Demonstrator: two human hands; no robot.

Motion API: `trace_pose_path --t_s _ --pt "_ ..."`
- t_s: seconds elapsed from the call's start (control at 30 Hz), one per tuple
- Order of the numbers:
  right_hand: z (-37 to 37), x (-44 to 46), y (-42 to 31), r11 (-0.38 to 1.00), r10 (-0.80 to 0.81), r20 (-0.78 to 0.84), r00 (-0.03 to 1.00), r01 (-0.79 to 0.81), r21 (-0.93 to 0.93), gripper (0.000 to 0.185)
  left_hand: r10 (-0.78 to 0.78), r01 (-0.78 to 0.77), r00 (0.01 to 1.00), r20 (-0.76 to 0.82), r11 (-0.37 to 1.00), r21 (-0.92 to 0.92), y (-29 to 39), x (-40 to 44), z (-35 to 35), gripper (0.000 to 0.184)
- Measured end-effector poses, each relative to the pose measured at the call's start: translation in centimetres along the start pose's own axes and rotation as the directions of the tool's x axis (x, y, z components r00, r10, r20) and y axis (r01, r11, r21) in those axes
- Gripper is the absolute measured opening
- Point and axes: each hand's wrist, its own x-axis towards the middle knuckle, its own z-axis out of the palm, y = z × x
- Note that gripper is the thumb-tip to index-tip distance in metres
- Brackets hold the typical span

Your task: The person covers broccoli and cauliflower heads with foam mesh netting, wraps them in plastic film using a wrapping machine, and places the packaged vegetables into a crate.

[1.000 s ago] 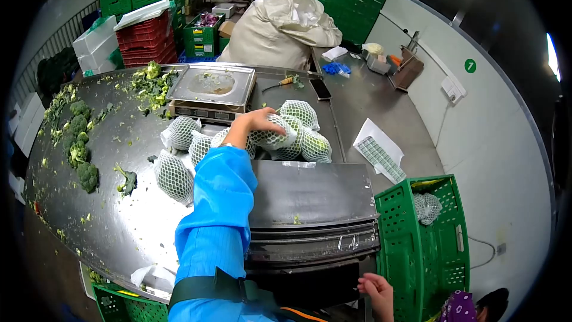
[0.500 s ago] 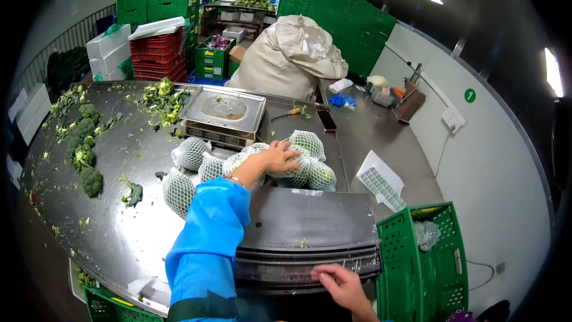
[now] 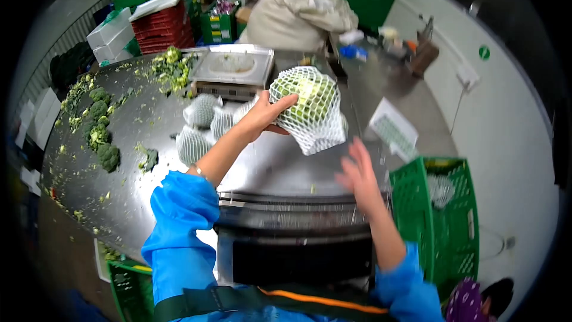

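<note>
My left hand [image 3: 263, 113] holds up a green vegetable in white foam netting [image 3: 307, 104], with the thumb over its left side and the other fingers partly hidden beneath. To the lower right of that bundle is my right hand [image 3: 359, 173], slightly blurred, fingers apart and holding nothing. Several more netted vegetables lie on the metal table left of my left wrist, among them one [image 3: 201, 111] near the scale and another [image 3: 192, 145] closer to me. The scale [image 3: 232, 67] stands behind them.
Broccoli heads [image 3: 99, 136] and trimmings lie along the table's left side. A green crate [image 3: 417, 214] with a netted item inside stands at the right. A paper sheet [image 3: 393, 128] lies on the side counter. Part of another person in a purple patterned head covering [image 3: 463, 302] shows at lower right.
My left hand has taken hold of a netted vegetable from the pile and raised it. My right hand has moved up and right, towards it, with its fingers now spread.
</note>
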Motion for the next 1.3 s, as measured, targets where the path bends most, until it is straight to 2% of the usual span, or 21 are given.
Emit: trace_pose_path --t_s 0.07,0.23,0.27,0.33,0.4,0.47,0.53,0.6,0.67,0.73,0.77,0.83,0.93,1.07,1.1,1.13,1.17,1.2,1.23,1.27,1.3 --pt "1.3 3.2 0.6 0.933 0.188 0.042 0.981 -0.192 0.304 0.067 -0.075 0.076 0.997 -0.036 0.997 0.014 -2.8 -3.2 2.5 0.088" --pt "-1.3 3.8 4.1 0.910 0.393 0.141 0.909 -0.362 -0.200 0.058 -0.026 0.068 0.994 -0.106 0.907 0.416 -9.0 -6.5 3.7 0.091" --pt "-1.5 2.8 3.6 0.923 0.192 -0.022 0.981 -0.188 -0.335 0.067 -0.062 0.099 0.993 -0.103 0.906 0.412 -7.8 -7.8 3.5 0.092" --pt "-4.7 1.1 2.2 0.876 0.149 -0.107 0.983 -0.181 -0.447 0.069 0.097 0.050 0.968 -0.230 0.828 0.559 -7.0 -12.0 2.7 0.083" --pt "-9.1 -2.0 3.1 0.584 -0.083 -0.151 0.985 -0.075 -0.809 0.045 0.549 -0.021 0.833 -0.071 0.160 0.987 -7.6 -17.2 0.9 0.054" --pt "-9.5 -5.7 4.4 0.056 -0.123 -0.152 0.981 -0.146 -0.988 0.044 0.442 0.125 0.894 -0.080 -0.076 0.989 -9.2 -19.6 0.0 0.039" --pt "-8.0 -7.3 6.5 -0.029 -0.095 -0.105 0.990 -0.108 -0.994 0.044 0.404 0.128 0.911 -0.087 -0.078 0.989 -11.9 -19.2 0.2 0.040" --pt "-7.6 -7.0 8.0 0.177 -0.131 -0.083 0.988 -0.059 -0.982 0.039 0.372 0.096 0.922 -0.106 0.045 0.994 -13.3 -17.8 0.9 0.040" --pt "-8.5 -6.8 8.6 0.428 -0.060 -0.142 0.988 -0.103 -0.898 0.034 0.278 0.058 0.944 -0.176 0.387 0.920 -13.6 -17.2 0.5 0.032" --pt "-9.2 -8.1 4.8 0.838 0.212 -0.093 0.973 -0.230 -0.495 0.023 -0.163 0.254 0.948 -0.274 0.905 0.340 -10.5 -19.0 -0.7 0.029" --pt "-9.0 -9.3 2.3 0.927 0.222 -0.035 0.974 -0.222 -0.303 0.020 -0.222 0.274 0.939 -0.262 0.944 0.185 -9.0 -20.6 -1.4 0.027" --pt "-10.4 -10.4 -1.9 0.804 0.226 0.096 0.969 -0.130 -0.580 0.019 -0.280 0.257 0.949 -0.145 0.954 -0.157 -7.0 -23.7 -2.9 0.026" --pt "-11.2 -8.4 -9.0 0.792 0.074 0.387 0.919 0.181 -0.583 0.010 -0.027 0.034 0.999 0.021 0.901 -0.433 -2.7 -23.5 -4.6 0.030" --pt "-13.4 1.2 -10.3 0.971 -0.235 0.114 0.965 0.239 -0.019 0.024 0.313 -0.408 0.911 -0.269 0.781 -0.473 4.9 -16.2 -3.9 0.030" --pt "-11.8 4.4 -9.2 0.950 -0.307 -0.017 0.952 0.308 0.058 0.025 0.470 -0.486 0.842 -0.266 0.874 0.006 5.1 -13.2 -4.4 0.026" --pt "-10.9 7.9 -6.8 0.941 -0.326 -0.002 0.945 0.324 -0.096 0.025 0.616 -0.469 0.764 -0.191 0.734 0.491 4.2 -10.1 -5.4 0.023" --pt "-9.6 9.3 -5.4 0.834 -0.284 0.096 0.954 0.295 -0.466 0.024 0.714 -0.383 0.684 0.149 0.179 0.906 1.1 -7.2 -6.9 0.023" --pt "-10.3 12.0 0.1 0.279 -0.502 0.417 0.758 0.598 -0.751 0.022 0.497 -0.348 0.802 0.332 -0.064 0.935 -2.0 -4.4 -7.7 0.036" --pt "-9.3 13.0 2.5 0.285 -0.338 0.538 0.772 0.629 -0.723 0.028 0.255 -0.328 0.907 0.336 -0.076 0.942 -4.5 -3.3 -7.4 0.049" --pt "-7.7 12.8 4.1 0.386 -0.300 0.605 0.738 0.674 -0.630 0.039 0.219 -0.490 0.823 0.524 -0.190 0.851 -7.9 -2.1 -8.2 0.063" --pt "-5.9 11.6 3.7 0.277 -0.187 0.687 0.703 0.708 -0.649 0.060 -0.056 -0.404 0.907 0.417 0.168 0.899 -6.0 -3.4 -5.8 0.077"
